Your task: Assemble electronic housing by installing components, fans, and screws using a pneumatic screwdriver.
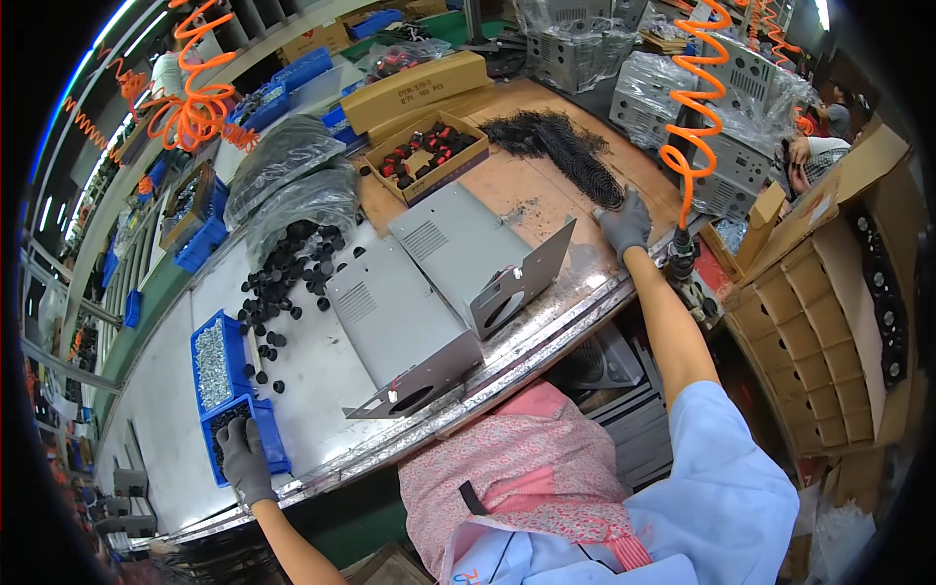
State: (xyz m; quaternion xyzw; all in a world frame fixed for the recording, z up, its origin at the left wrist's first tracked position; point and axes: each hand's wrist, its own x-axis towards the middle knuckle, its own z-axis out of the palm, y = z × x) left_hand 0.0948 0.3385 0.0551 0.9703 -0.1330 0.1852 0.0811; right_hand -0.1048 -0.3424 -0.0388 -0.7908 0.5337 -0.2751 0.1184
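My left hand (246, 460), in a grey glove, reaches over the near blue bin (276, 447), its fingers stretched down among small dark screws (230, 417). Nothing shows between the fingers. On the far right of the workbench, my gloved right hand (626, 226) is closed around the near end of a stack of black mesh pieces (575, 161). Between my hands lie two grey sheet-metal housings, a left one (385, 302) and a right one (463, 239), side by side. Each has slots and an upright end panel with a round opening facing me.
A second blue bin (224, 351) holds silvery screws. Black caps (292, 268) spill from a plastic bag (302, 200). Beyond the housings stands a carton (468, 161) of red-and-black parts. An orange coiled hose (697, 107) hangs near my right hand; a divided cardboard box (809, 331) stands at right.
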